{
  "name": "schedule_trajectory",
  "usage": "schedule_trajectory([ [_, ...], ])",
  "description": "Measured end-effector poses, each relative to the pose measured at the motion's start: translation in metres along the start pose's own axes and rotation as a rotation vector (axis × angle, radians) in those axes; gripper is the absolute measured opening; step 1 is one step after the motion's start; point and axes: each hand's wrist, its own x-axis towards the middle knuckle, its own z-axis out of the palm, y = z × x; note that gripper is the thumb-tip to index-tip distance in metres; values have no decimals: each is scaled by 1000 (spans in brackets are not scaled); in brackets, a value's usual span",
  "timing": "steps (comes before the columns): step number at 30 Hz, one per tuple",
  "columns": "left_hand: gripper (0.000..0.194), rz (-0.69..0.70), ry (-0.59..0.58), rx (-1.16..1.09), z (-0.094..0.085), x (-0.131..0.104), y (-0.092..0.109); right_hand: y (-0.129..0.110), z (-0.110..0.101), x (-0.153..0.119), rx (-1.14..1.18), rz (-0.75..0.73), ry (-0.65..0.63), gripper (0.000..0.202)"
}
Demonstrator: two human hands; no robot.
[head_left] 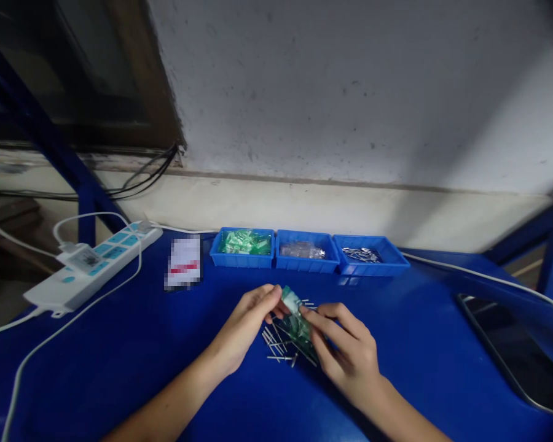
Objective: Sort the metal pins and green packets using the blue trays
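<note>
Green packet [298, 319] pinched between both hands' fingers [276, 294], metal pins [274, 344] beneath, blue bins [243, 261] behind

Readable text: none | pixelated card [183, 264]: illegible | plug label [91, 258] at white power strip [58, 285]: too blurred

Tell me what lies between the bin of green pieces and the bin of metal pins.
Between the green-piece bin and the metal-pin bin sits the middle blue bin, holding small, clear-looking pieces; the head view shows this.
</note>
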Motion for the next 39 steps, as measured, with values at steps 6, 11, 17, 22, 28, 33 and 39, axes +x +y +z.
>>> schedule_trajectory([
  [6, 24, 7, -71, -82, 1, -1, 4, 3, 1, 2, -20, 73, -54, 33],
  [11, 17, 389, -75, 406, 3, -6, 6, -1, 0, 11, 252, 353, -194, 23],
  [17, 17, 674, -125, 806, 9, -15, 3, -4, 4, 13, 433, 574, -75, 40],
  [22, 15, 465, -99, 570, 10, -12, 7, -4, 4, 11, 292, 492, 25, 18],
  [28, 49, 41, -115, -75, 12, -5, 3, -9, 3, 7, 185, 198, -100, 20],
  [33, 30, 105, 24, 193, 6, -2, 5, -3, -4, 13, 118, 221, -127, 16],
  [39, 22, 404, 181, 885, -8, 8, -1, 29, -12, 17, -158, 397, -56, 20],
])
